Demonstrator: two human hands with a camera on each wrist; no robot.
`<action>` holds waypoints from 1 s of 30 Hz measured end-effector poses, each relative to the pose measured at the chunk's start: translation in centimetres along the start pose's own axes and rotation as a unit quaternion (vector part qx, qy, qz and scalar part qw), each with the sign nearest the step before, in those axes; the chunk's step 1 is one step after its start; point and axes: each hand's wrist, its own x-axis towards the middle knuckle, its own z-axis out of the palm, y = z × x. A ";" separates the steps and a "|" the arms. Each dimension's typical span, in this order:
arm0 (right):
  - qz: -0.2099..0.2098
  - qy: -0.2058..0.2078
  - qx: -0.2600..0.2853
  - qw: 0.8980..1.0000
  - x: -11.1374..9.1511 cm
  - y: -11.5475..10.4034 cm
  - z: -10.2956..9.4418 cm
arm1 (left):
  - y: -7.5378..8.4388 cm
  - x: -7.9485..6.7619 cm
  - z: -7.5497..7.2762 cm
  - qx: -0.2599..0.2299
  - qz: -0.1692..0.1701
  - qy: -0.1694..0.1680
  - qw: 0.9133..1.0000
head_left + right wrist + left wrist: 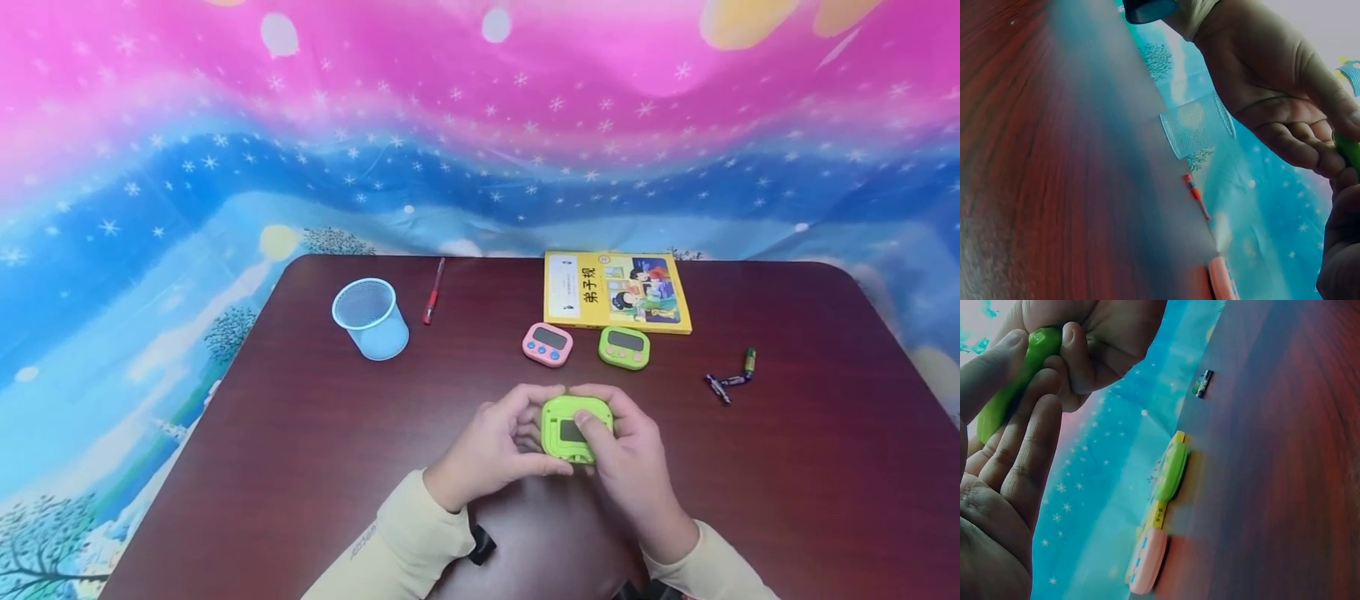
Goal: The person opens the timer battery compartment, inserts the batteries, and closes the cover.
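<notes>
Both hands hold a green digital timer above the table, its back turned up toward the head view. A dark rectangle shows on that back, partly covered by the right thumb. My left hand pinches the timer's left side between thumb and fingers. The right hand grips the other side, its thumb lying across the back and its fingers curled around the edge. In the left wrist view the timer appears edge-on between the two hands. The timer's front is hidden.
Beyond the hands lie a pink timer and another green timer, before a yellow book. Several small batteries lie to the right. A blue mesh pen cup and a red pen are at the back left.
</notes>
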 end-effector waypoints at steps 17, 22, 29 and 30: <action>-0.117 -0.026 -0.091 0.989 1.3 -0.9 -2.8 | 0.3 0.0 -0.2 -0.015 -0.002 -0.002 1.000; -0.106 -0.039 -0.081 0.990 1.8 -1.4 -3.9 | 0.4 0.2 -0.6 -0.012 -0.010 0.001 1.000; -0.046 -0.027 0.017 0.998 2.1 -1.7 -5.3 | 0.0 0.2 -1.0 -0.022 -0.042 0.020 0.999; -0.051 -0.033 0.033 0.998 2.1 -1.6 -5.5 | 0.0 0.1 -1.0 -0.024 -0.045 0.022 0.998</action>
